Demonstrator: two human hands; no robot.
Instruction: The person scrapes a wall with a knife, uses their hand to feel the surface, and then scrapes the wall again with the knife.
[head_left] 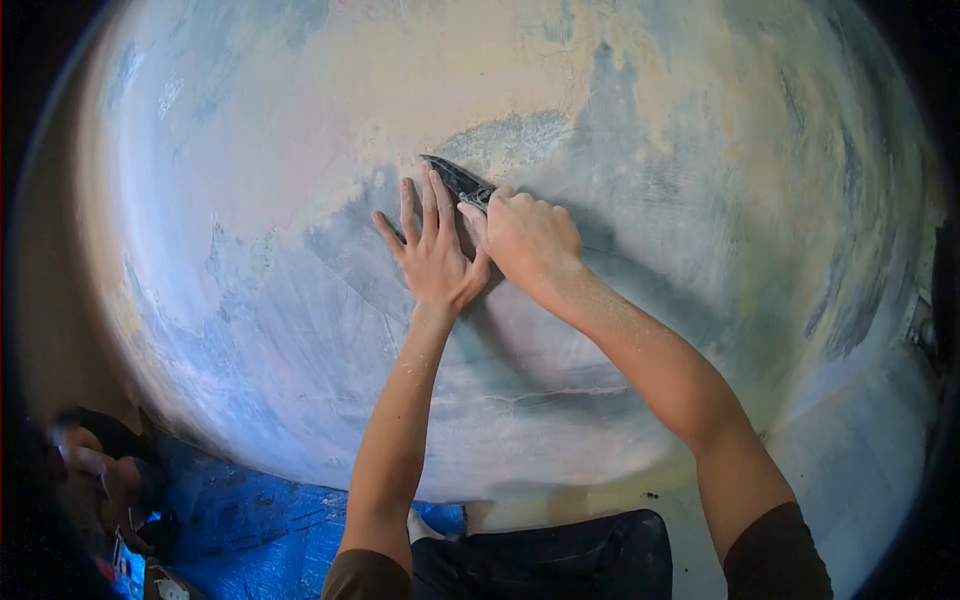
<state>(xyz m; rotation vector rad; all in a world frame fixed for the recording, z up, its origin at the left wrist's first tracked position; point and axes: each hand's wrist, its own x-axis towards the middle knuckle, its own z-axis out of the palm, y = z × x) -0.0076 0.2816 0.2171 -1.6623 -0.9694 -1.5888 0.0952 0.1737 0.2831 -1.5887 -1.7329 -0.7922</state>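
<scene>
Patchy wall [270,120], right hand [530,232] gripping black-bladed tool [458,181]

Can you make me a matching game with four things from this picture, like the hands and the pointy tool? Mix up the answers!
Things:
1. left hand
2. right hand
3. pointy tool
4. crinkly sheet

Clues:
A. black, tip toward the upper left
B. bright blue, low in the picture
C. spread open
D. closed in a grip

Right pairs: 1-C, 2-D, 3-A, 4-B
</scene>
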